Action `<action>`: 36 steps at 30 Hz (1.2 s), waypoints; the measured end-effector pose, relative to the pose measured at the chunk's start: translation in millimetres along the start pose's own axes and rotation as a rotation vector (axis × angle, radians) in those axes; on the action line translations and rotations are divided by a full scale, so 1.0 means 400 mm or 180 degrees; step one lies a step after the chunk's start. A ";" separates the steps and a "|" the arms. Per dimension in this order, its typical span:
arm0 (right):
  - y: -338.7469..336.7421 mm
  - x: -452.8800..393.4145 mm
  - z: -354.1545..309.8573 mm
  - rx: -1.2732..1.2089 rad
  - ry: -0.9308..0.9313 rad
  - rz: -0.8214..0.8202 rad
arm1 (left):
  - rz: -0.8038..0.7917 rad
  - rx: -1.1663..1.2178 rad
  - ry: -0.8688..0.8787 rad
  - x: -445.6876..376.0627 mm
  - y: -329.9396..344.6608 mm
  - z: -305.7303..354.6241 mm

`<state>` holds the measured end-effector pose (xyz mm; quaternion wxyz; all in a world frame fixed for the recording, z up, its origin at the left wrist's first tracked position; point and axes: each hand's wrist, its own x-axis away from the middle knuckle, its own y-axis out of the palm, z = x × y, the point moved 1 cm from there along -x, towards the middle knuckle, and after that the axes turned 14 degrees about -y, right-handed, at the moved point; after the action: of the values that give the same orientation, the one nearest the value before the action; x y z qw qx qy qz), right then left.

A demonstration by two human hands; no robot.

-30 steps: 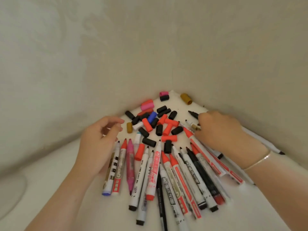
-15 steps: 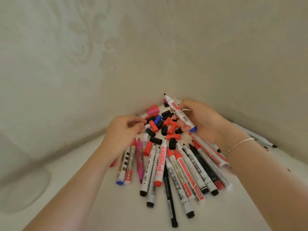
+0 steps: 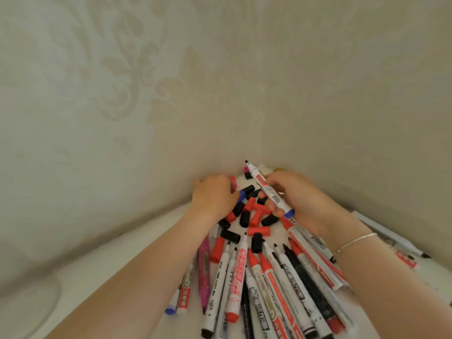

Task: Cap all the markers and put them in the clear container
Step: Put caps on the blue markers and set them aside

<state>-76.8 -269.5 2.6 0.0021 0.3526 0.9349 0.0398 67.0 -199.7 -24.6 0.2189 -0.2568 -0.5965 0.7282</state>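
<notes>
A: Head view, item count?

B: One marker (image 3: 268, 189), uncapped with a black tip and blue end, is lifted and gripped by the right hand (image 3: 297, 196). Roughly sixteen more markers (image 3: 274, 280) lie fanned on the white counter (image 3: 102, 270); overlap prevents an exact count. Loose caps (image 3: 254, 216) lie in a pile beyond them: about seven black, six red, one blue, one pink.

A: Left hand?

B: The left hand (image 3: 212, 195) rests palm down on the caps, fingers curled; whether it grasps one I cannot tell.

A: Surface and room?

B: The counter sits in a corner between two beige patterned walls (image 3: 122, 81). One clear container (image 3: 29, 304) stands far left.
</notes>
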 end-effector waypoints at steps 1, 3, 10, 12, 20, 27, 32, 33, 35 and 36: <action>0.004 -0.004 -0.005 0.0115 0.0034 -0.0017 | -0.0003 -0.0034 0.0047 -0.003 0.004 0.005; 0.009 -0.011 -0.015 0.0286 0.0084 -0.0041 | 0.0002 -0.0077 0.0081 -0.009 0.014 0.012; -0.004 -0.021 -0.016 0.0632 -0.0153 -0.0193 | -0.0045 0.0423 -0.0023 -0.017 0.034 0.018; -0.017 -0.020 -0.023 0.0848 -0.0274 -0.0168 | -0.0172 0.1274 -0.0182 -0.014 0.023 0.014; -0.051 0.020 -0.093 0.1678 -0.0944 -0.0268 | -0.0513 0.3790 -0.0380 0.049 -0.075 -0.016; -0.029 0.030 -0.090 0.1778 -0.1052 -0.0348 | -0.0616 0.3849 -0.0260 0.059 -0.091 -0.035; -0.036 0.024 -0.084 0.1995 -0.1035 -0.0450 | -0.0617 0.3559 -0.0092 0.059 -0.095 -0.041; -0.037 0.024 -0.084 0.2048 -0.1041 -0.0487 | -0.0658 0.3500 -0.0010 0.061 -0.097 -0.042; -0.039 0.028 -0.083 0.2133 -0.1060 -0.0555 | -0.0882 0.3500 0.0174 0.067 -0.103 -0.041; -0.039 0.029 -0.084 0.2158 -0.1068 -0.0598 | -0.1019 0.3470 0.0260 0.070 -0.106 -0.040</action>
<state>-96.9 -275.7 35.2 0.0419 0.2478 0.9099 -0.3300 56.2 -161.9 11.3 0.4504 -0.0411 -0.1569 0.8780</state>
